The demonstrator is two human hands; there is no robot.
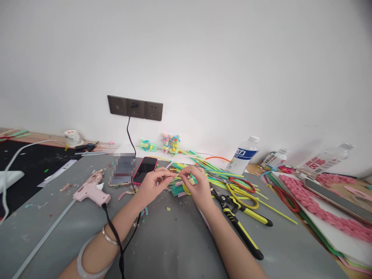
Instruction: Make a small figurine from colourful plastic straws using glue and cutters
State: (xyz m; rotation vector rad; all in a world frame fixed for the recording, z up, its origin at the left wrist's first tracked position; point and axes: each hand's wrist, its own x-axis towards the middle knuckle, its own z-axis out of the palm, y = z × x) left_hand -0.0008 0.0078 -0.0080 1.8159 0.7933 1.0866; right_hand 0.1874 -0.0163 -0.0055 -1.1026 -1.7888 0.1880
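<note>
My left hand (154, 185) and my right hand (197, 186) meet above the grey mat, fingertips pinched close together. Between them runs a thin yellow piece of pipe cleaner (178, 176), small and partly hidden by the fingers. Just under my right hand lies a teal, yellow and pink bundle (176, 190), partly covered. Long green and yellow pipe cleaners (215, 170) spread out behind that hand. To the left of my left forearm rests a pink hot glue gun (92, 193), a long glue stick (46, 237) sticking out from its back.
Yellow-and-black wire strippers (240, 217) and scissors (242, 190) lie to the right. A water bottle (242, 157) leans near the wall. Small coloured figures (174, 144) stand at the back. A pink-edged phone (146, 169) lies left of centre; a black cable (113, 228) crosses my left forearm.
</note>
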